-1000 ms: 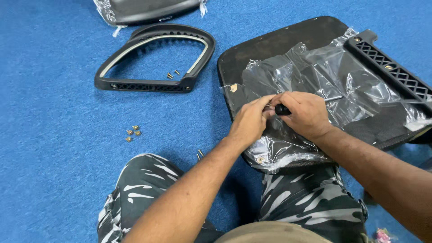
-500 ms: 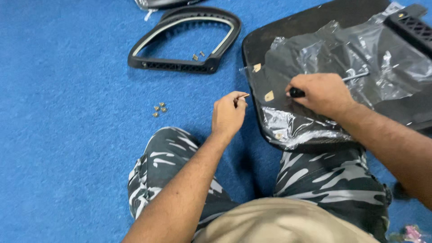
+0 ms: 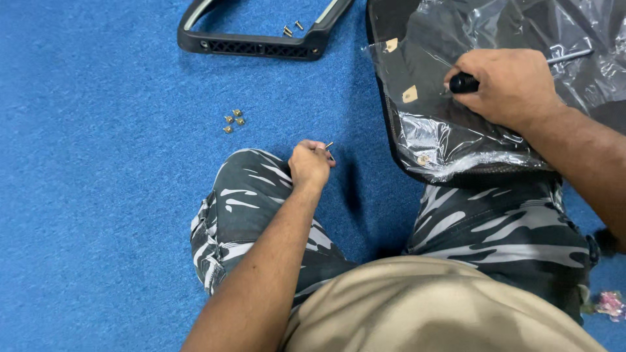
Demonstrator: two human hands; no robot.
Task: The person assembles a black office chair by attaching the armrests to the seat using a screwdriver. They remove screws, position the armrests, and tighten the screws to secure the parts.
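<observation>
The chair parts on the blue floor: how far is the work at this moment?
Little looks done: the black armrest lies loose on the carpet, apart from the plastic-wrapped seat panel. In hand: the left hand pinches a small screw above the knee, and the right hand grips a black-handled tool on the wrapping. Left: four brass screws and two more inside the armrest lie unused.

Clear crinkled plastic wrapping (image 3: 495, 39) over black panel, two small tan tags (image 3: 409, 94)
</observation>
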